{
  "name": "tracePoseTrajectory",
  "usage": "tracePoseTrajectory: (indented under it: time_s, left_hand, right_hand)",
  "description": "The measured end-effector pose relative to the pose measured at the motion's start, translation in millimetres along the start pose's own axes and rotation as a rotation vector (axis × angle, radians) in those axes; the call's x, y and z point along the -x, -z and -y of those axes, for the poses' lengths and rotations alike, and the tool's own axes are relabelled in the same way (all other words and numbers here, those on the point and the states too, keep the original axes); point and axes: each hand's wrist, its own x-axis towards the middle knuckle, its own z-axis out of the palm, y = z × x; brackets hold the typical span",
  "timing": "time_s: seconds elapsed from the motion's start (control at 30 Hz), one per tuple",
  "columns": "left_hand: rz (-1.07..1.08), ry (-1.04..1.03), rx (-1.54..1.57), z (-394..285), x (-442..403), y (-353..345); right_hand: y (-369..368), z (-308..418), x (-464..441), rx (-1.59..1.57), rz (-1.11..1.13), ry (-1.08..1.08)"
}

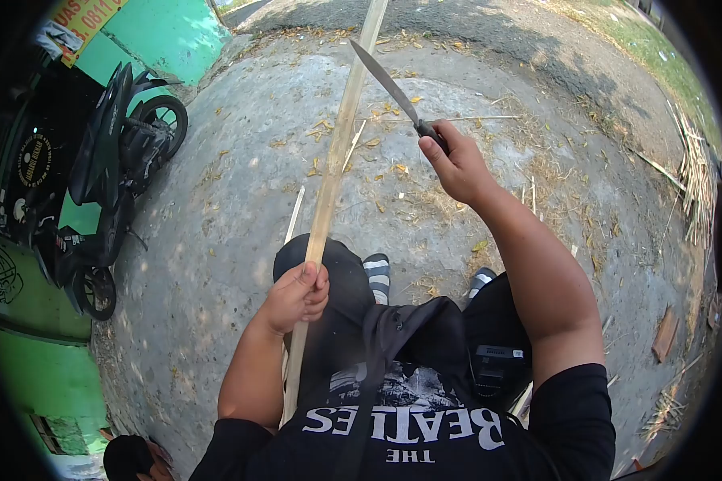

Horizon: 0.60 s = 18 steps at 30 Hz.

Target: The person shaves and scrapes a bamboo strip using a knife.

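A long pale strip of bamboo or wood (335, 156) runs from beside my body up past the top edge of the view. My left hand (298, 297) is wrapped round its lower part, above my knee. In my right hand (454, 160) is the dark handle of a knife (390, 83). The curved blade points up and to the left, its tip close to the strip's right side. Whether blade and strip touch, I cannot tell.
On the left a dark motorbike (116, 168) stands by a green wall (164, 36). Thin sticks (695, 172) are piled at the far right. Leaves and slivers litter the concrete ground (241, 152). Part of another person (132, 458) shows at the lower left.
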Motion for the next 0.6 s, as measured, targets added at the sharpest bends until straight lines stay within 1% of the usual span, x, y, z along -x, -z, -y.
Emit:
tracePoseTrajectory:
  time_s: [0.1,0.13,0.17,0.23,0.33,0.43,0.53,0.6]
  left_hand:
    - [-0.003,-0.021,0.061,-6,-7,2]
    - [-0.011,-0.034,0.078,-6,-8,3]
    - [0.011,-0.032,0.08,-7,-9,4]
    - [0.054,-0.026,0.084,-8,-15,2]
    - [0.083,-0.048,0.087,-14,-32,-2]
    - [0.095,-0.011,0.175,-10,-51,3]
    - [0.093,0.022,0.15,-4,-65,3]
    - [0.118,0.029,0.165,-3,-69,4]
  right_hand:
    - [-2,17,7,0.126,0.148,0.101]
    - [-9,13,7,0.199,0.15,0.245]
    - [-16,12,10,0.222,0.166,0.314]
    - [-22,26,14,0.28,0.321,0.284]
    - [-38,29,13,0.241,0.34,0.33]
    - [-39,19,8,0.329,0.248,0.455]
    - [-33,5,6,0.32,0.263,0.244]
    - [-29,1,5,0.335,0.278,0.221]
